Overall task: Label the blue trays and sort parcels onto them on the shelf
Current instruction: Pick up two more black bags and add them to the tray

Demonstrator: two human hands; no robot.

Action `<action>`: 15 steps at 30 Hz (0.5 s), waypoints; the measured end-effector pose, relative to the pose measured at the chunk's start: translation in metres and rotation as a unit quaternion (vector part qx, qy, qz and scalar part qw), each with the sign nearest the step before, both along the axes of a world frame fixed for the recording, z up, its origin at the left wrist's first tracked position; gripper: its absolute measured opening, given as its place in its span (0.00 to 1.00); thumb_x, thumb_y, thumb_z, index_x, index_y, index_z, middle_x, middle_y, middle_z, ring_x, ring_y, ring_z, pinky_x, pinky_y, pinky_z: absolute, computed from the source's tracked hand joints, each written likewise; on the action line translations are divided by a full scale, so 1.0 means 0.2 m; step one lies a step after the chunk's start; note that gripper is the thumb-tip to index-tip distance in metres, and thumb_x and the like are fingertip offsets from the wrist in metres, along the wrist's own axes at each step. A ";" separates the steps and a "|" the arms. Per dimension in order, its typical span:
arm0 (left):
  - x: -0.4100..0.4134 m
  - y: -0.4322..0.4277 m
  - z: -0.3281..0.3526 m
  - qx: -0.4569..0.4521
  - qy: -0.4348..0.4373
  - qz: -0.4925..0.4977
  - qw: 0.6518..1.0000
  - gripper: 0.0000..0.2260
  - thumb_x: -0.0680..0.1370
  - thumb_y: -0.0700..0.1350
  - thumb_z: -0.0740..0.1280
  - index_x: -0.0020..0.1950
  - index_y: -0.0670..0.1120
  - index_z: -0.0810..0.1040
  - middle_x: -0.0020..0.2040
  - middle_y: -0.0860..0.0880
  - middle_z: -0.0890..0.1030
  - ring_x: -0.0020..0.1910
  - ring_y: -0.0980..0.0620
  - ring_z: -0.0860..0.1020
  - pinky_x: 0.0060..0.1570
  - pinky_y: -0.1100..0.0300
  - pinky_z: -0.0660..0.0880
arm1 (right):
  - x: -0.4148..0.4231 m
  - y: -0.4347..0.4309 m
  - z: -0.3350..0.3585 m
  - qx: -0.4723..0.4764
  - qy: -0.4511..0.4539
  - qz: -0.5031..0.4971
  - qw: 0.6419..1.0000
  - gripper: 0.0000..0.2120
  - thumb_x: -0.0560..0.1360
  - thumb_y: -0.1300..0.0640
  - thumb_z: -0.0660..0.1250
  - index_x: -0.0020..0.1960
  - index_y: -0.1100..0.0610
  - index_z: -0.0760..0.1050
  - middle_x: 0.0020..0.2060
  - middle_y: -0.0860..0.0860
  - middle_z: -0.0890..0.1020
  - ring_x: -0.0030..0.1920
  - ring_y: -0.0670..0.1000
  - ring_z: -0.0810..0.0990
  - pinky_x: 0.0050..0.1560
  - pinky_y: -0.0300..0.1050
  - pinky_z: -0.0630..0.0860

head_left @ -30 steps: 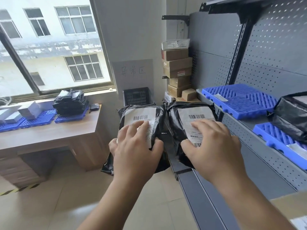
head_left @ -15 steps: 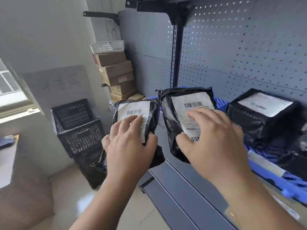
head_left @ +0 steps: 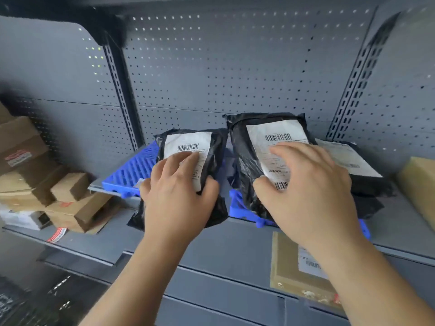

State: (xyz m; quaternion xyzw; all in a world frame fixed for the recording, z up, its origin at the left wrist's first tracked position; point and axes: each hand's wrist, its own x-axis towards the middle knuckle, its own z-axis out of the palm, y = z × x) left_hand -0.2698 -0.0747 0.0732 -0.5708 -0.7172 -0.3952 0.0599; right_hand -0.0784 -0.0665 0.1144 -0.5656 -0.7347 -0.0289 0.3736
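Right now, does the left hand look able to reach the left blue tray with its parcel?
Probably yes. The left hand grips its parcel partly over the left blue tray, and the ribbed top that shows holds nothing in the way.

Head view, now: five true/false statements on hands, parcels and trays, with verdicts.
1. The left hand holds the left parcel, and the right hand holds the right parcel. True.
2. Both held parcels have their labels facing down. False: the white barcode labels face up.
3. A third parcel lies beside the right parcel on the shelf. True.
4. The left parcel is over a red tray. False: it is over a blue tray.
5. Cardboard boxes are stacked at far left. True.
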 end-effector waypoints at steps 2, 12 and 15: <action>0.05 0.08 0.01 0.003 -0.012 -0.036 0.999 0.26 0.73 0.61 0.58 0.69 0.56 0.76 0.70 0.58 0.74 0.70 0.48 0.68 0.65 0.41 0.65 | 0.08 0.02 0.01 -0.002 0.006 -0.039 0.999 0.25 0.69 0.43 0.63 0.64 0.50 0.79 0.63 0.44 0.79 0.66 0.51 0.71 0.61 0.58 0.69; 0.39 0.40 0.10 0.020 0.006 -0.105 0.994 0.27 0.73 0.62 0.57 0.70 0.57 0.75 0.70 0.58 0.73 0.69 0.49 0.68 0.63 0.40 0.65 | 0.49 0.23 0.05 -0.003 0.059 -0.143 0.988 0.25 0.69 0.42 0.63 0.64 0.47 0.78 0.63 0.44 0.79 0.65 0.53 0.71 0.61 0.60 0.69; 0.49 0.48 0.14 0.015 0.020 -0.102 0.994 0.26 0.74 0.62 0.58 0.70 0.57 0.75 0.71 0.58 0.73 0.69 0.49 0.68 0.63 0.40 0.65 | 0.58 0.32 0.06 -0.007 0.055 -0.151 0.987 0.24 0.70 0.42 0.63 0.64 0.46 0.77 0.64 0.43 0.79 0.65 0.53 0.71 0.60 0.59 0.69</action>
